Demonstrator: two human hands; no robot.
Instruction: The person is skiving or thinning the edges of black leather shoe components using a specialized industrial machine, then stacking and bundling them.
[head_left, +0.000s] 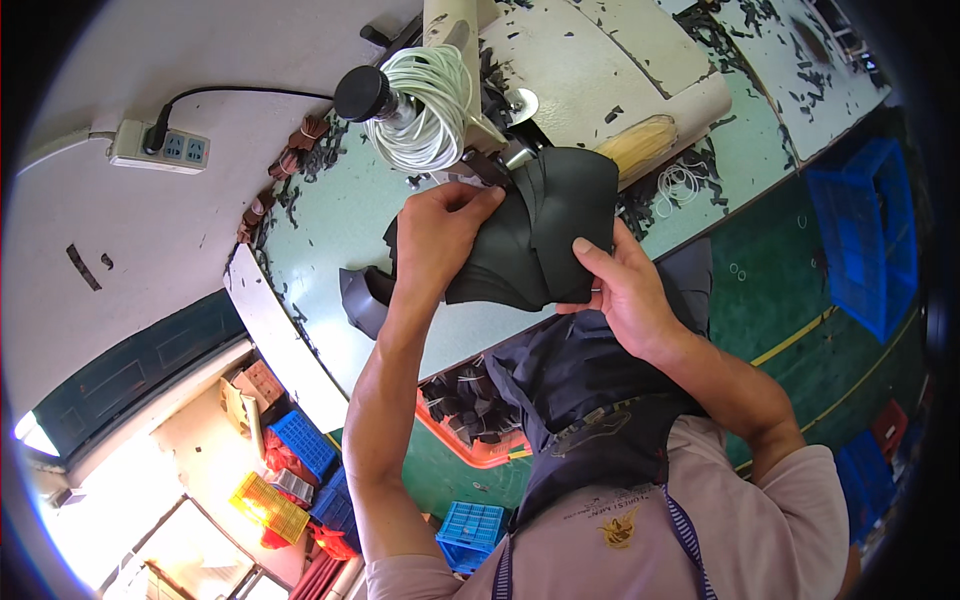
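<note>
Blk flexible sheet pcs (pixel 575 200), overlapping: ctr of frame, up against cream sewing-type machine (pixel 575 70), upper ctr. L hand (pixel 435 230): thumb + index pinching top edge. R hand (pixel 630 290): gripping rt edge, thumb on top. Risks (est.): L fingertips v. close to machine parts, nip poss. if pcs slip; layers may skew if R grip slackens. Adj.: wht cord coil (pixel 425 105), upper ctr; orange crate (pixel 480 460), lower ctr.

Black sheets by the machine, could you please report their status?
Left hand at black sheets, hold unclear; right hand gripping their right edge. Sheets overlapping, fanned. Loose white cord apart.
</note>
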